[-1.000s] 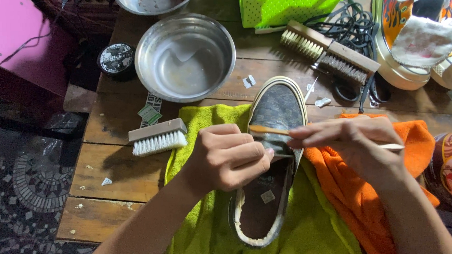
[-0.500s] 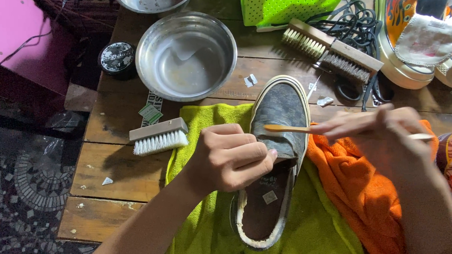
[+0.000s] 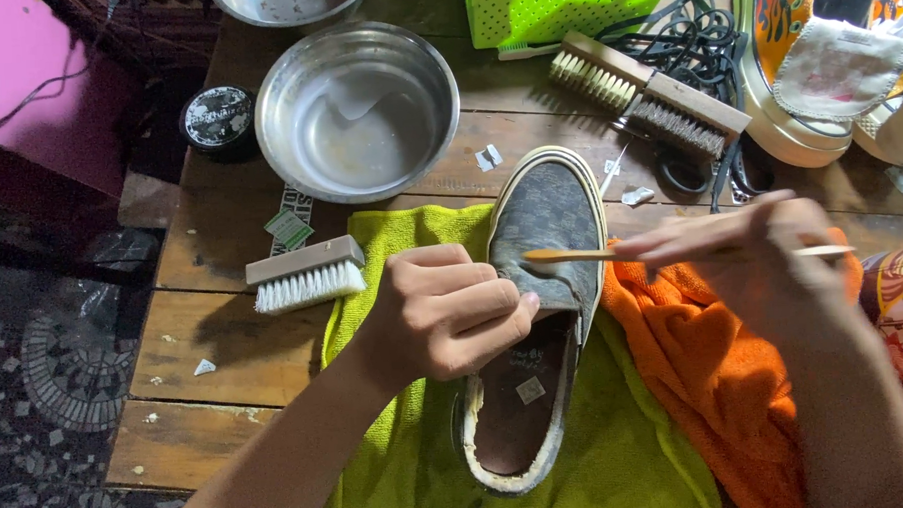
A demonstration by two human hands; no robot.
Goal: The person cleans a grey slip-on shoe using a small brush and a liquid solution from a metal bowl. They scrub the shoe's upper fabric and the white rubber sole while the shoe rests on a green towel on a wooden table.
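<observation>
Fingers of the left hand (image 3: 443,309) clamped the grey slip-on shoe (image 3: 534,311) steady; at 3 o'clock, the right hand (image 3: 762,258) pinched a slim brush (image 3: 572,254) against its upper.

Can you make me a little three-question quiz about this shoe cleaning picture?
1. True or false: the left hand steadies the grey shoe.
2. What does the right hand hold: A a thin brush, B scissors, C a cup?
3. What colour is the cloth under the right hand?

Key: 1 true. 2 A. 3 orange.
</observation>
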